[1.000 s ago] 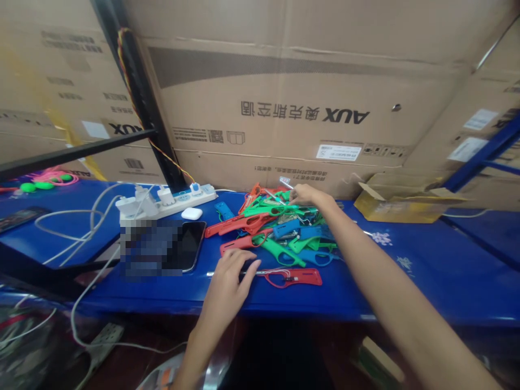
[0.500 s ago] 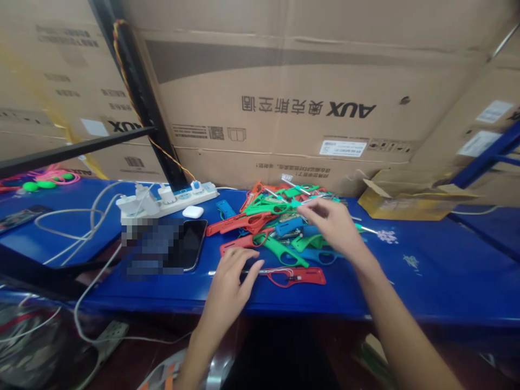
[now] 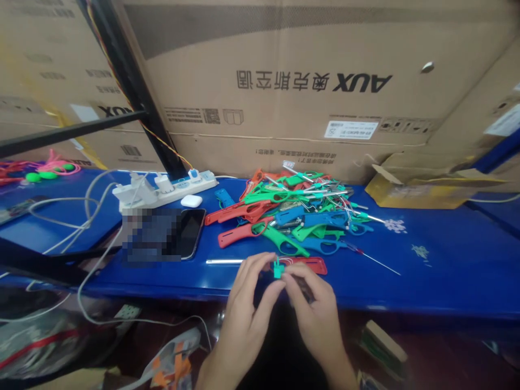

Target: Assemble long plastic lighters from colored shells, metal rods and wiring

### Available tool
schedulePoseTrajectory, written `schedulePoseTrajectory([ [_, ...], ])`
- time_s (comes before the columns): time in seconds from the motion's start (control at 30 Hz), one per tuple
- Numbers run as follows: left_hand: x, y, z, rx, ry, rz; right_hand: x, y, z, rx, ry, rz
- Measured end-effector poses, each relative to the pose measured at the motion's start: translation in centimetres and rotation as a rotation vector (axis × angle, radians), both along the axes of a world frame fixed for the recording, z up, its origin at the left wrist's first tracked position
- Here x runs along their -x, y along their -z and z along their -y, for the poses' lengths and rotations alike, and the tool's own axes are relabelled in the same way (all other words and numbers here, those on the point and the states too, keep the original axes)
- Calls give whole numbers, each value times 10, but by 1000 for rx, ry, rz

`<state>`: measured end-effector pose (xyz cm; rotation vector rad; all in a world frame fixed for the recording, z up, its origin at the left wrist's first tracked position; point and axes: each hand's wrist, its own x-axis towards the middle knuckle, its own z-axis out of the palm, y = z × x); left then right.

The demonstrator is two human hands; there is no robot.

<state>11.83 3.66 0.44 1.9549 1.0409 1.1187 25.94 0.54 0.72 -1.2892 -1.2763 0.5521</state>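
Note:
My left hand (image 3: 247, 303) and my right hand (image 3: 314, 306) meet near the table's front edge. Between their fingertips is a small green plastic piece (image 3: 278, 269) with short prongs pointing up. Both hands pinch it, the left with thumb and index finger, the right from the other side. Just behind lies a red lighter-shaped handle (image 3: 312, 265) with thin white wires, partly covered by my fingers. A slim metal tube (image 3: 224, 262) lies in line with it to the left. Further back is a heap of red, green and blue handles (image 3: 284, 219) with metal rods.
A phone (image 3: 192, 234), a white earbud case (image 3: 192, 201) and a white power strip (image 3: 195, 187) with plugs and cables lie left of the heap. An open yellow carton (image 3: 418, 196) stands at the back right, near small pinkish bits (image 3: 395, 225). A large cardboard box (image 3: 284, 103) rises behind.
My right hand has come back from the heap towards me, bringing the green plastic piece. My left hand has moved slightly right and closed on the piece. The view has tilted down a little.

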Motion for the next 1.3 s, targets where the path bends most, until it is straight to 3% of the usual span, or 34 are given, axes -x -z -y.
schedulePoseTrajectory([
  [0.1, -5, 3, -2, 17, 36, 8, 1, 4, 1, -9, -56, 19],
  [0.2, -2, 4, -11, -91, 42, -8, -10, 5, 0, -39, -55, 150],
  [0.37, 16, 0, -41, -268, 79, -207, -51, 9, -4, -94, 106, 355],
  [0.5, 20, -7, -58, -434, 116, -350, -74, 17, -5, -59, 52, 510],
  [0.67, 11, -8, -62, -516, 103, -430, -71, 24, -6, -18, 28, 609],
  [1.1, 11, -18, -66, -570, 182, -644, -70, 25, -3, -38, 11, 599],
  [1.3, 6, -17, -68, -639, 163, -732, -69, 28, -1, -57, 22, 755],
])
